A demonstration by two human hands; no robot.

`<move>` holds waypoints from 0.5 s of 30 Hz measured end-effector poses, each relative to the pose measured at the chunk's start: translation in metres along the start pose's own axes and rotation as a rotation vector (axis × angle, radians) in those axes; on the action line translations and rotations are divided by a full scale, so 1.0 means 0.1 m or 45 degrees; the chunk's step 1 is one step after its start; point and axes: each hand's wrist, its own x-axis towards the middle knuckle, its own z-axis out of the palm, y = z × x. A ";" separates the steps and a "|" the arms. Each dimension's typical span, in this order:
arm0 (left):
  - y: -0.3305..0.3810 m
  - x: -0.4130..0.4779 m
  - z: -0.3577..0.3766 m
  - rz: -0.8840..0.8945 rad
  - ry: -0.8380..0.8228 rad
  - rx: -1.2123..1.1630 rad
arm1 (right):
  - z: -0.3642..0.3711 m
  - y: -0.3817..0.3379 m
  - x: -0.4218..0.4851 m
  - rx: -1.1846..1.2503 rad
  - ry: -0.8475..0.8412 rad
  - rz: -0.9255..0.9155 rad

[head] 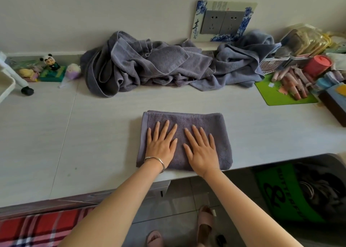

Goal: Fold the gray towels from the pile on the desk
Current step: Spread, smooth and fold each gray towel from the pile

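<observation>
A folded gray towel [215, 123] lies flat as a rectangle near the front edge of the white desk [93, 134]. My left hand [161, 145], with a bracelet on its wrist, presses flat on the towel's left half with fingers spread. Beside it, my right hand [201, 151] presses flat on the right half. A loose pile of gray towels [149, 65] lies crumpled along the wall at the back of the desk, stretching to the right.
Small figurines [50, 65] stand at the back left beside a white tray [5, 84]. A green mat [277, 95] with pink tubes, a red cup [316, 65] and a basket crowd the right side. A socket panel [222, 22] sits on the wall. A black bag [299, 190] stands under the desk.
</observation>
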 end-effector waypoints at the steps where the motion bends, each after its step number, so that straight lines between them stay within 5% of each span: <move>1: -0.02 -0.01 0.01 -0.015 0.015 -0.006 | 0.00 0.12 -0.05 -0.024 0.011 0.034; 10: -0.06 0.05 -0.07 -0.054 -0.013 -0.124 | -0.20 0.68 -0.24 0.097 -0.168 0.329; 15: -0.29 -0.04 -0.35 -0.304 0.325 -0.462 | -0.48 0.64 -0.19 0.963 0.085 0.747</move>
